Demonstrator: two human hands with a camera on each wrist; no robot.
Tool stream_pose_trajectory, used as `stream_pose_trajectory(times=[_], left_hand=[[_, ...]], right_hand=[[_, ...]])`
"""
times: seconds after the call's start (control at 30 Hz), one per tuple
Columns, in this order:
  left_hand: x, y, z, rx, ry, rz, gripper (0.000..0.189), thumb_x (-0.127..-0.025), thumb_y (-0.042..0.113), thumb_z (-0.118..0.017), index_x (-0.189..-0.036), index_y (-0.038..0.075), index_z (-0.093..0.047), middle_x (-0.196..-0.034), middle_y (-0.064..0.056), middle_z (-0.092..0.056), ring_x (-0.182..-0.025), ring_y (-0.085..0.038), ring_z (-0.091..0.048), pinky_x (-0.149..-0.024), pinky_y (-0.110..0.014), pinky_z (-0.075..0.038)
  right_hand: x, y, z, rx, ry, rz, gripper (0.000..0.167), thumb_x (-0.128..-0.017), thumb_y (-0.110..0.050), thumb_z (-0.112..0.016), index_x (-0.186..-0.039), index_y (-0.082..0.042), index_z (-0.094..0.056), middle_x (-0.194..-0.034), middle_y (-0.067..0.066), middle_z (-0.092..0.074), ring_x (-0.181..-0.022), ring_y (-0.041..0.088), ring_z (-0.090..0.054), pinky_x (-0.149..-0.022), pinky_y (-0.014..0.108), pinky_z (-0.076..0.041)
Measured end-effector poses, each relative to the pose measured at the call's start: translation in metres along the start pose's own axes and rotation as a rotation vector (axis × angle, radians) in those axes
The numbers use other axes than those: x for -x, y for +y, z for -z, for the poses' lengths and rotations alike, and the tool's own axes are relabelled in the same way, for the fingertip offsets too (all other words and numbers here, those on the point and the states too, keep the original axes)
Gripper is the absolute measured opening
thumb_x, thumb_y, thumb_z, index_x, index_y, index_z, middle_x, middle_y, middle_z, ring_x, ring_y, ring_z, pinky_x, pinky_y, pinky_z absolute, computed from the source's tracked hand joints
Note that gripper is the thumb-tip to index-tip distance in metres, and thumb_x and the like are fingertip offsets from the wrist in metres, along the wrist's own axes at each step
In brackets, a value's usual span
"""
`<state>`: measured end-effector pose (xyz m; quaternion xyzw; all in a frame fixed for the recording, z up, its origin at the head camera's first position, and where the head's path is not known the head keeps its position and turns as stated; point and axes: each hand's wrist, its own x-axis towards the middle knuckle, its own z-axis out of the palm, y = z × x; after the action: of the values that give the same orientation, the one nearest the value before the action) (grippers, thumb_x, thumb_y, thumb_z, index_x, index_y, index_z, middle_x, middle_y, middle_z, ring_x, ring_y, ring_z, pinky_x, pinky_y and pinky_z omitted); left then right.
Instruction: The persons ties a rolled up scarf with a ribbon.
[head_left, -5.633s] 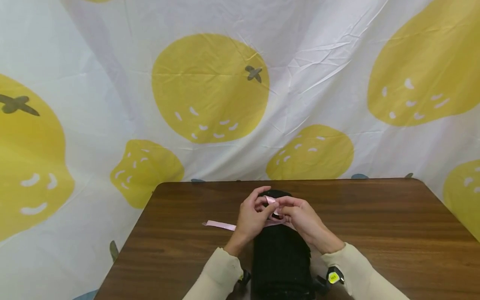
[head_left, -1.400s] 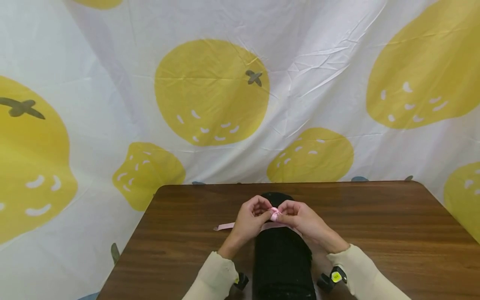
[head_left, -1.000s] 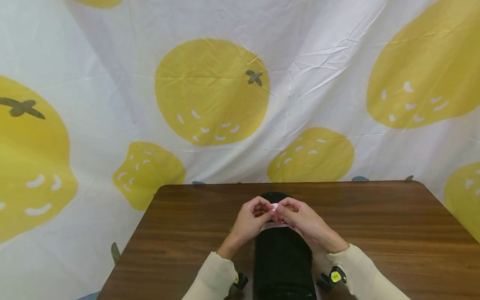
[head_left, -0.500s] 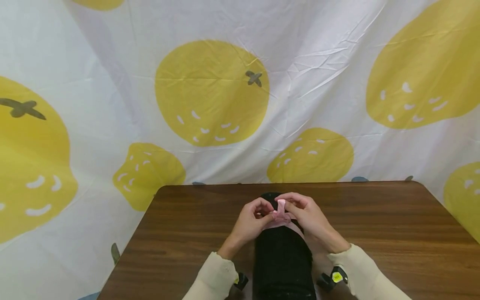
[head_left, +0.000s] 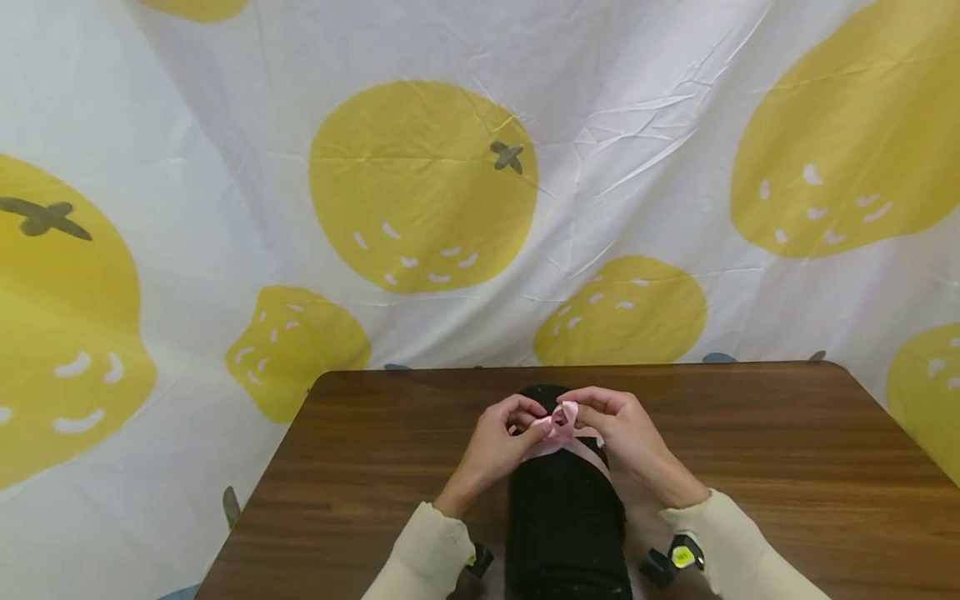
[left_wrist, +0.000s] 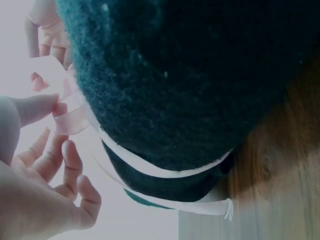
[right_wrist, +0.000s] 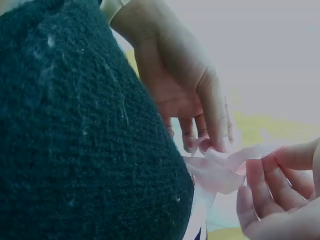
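Observation:
A rolled black knit cloth [head_left: 566, 525] lies lengthwise on the table, with a pink satin ribbon [head_left: 588, 457] passing round its far part. On top, the ribbon forms loops where both hands meet. My left hand [head_left: 498, 442] pinches a ribbon loop between thumb and forefinger, its other fingers curled loosely. My right hand [head_left: 626, 433] pinches another part of the ribbon, drawn up and to the right of the loops. In the left wrist view a frayed ribbon tail [left_wrist: 215, 207] hangs down beside the roll. The right wrist view shows the ribbon twist [right_wrist: 220, 170] stretched between both hands.
The brown wooden table [head_left: 787, 467] extends to both sides of the roll. Behind it hangs a white cloth [head_left: 637, 167] with yellow fruit prints. A dark wrist device [head_left: 682, 552] sits on the right sleeve.
The ribbon bunched between both hands has opened into visible loops. My right hand has moved slightly right with its part, and the ribbon tail left of the roll is no longer visible in the head view.

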<state>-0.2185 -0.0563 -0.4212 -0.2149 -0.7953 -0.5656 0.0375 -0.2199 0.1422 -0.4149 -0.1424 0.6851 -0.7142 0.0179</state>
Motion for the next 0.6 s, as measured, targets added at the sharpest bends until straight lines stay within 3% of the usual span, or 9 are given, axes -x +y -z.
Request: stream_pose_trajectory(times=[0.13,0.33,0.5,0.6], left_hand=[[-0.005,-0.017,-0.001,-0.033,-0.010,0.033,0.017,-0.091,0.020,-0.072,-0.102,0.007,-0.069,-0.087,-0.006,-0.072,-0.077,-0.015,-0.061,-0.064,-0.023,-0.050],[-0.007,-0.017,0.004,-0.061,-0.032,0.019,0.016,-0.091,0.024,-0.073,-0.095,0.008,-0.071,-0.077,-0.003,-0.069,-0.061,-0.010,-0.055,-0.052,-0.022,-0.044],[-0.008,-0.017,0.007,-0.054,-0.063,0.005,0.017,-0.092,0.026,-0.072,-0.095,0.009,-0.071,-0.073,-0.005,-0.067,-0.058,-0.007,-0.053,-0.049,-0.021,-0.041],[-0.008,-0.017,0.009,-0.045,-0.076,-0.004,0.018,-0.092,0.026,-0.072,-0.097,0.009,-0.070,-0.070,-0.008,-0.065,-0.055,-0.008,-0.051,-0.048,-0.021,-0.040]], right_hand=[[0.001,-0.001,0.003,-0.069,-0.006,-0.031,0.019,-0.098,-0.008,-0.059,-0.109,0.002,-0.071,-0.093,0.003,-0.075,-0.091,0.015,-0.070,-0.083,0.030,-0.056],[0.003,-0.002,0.006,-0.207,-0.042,0.021,0.024,-0.102,-0.010,-0.051,-0.107,0.005,-0.070,-0.094,0.008,-0.075,-0.088,0.016,-0.072,-0.083,0.030,-0.057],[0.003,-0.003,0.006,-0.145,-0.014,0.017,0.014,-0.096,-0.010,-0.064,-0.104,-0.002,-0.071,-0.092,0.005,-0.074,-0.084,0.013,-0.070,-0.079,0.030,-0.058],[0.004,-0.003,0.007,-0.112,0.004,0.008,0.012,-0.094,-0.006,-0.065,-0.105,-0.004,-0.070,-0.091,0.003,-0.072,-0.081,0.013,-0.069,-0.078,0.028,-0.057]])
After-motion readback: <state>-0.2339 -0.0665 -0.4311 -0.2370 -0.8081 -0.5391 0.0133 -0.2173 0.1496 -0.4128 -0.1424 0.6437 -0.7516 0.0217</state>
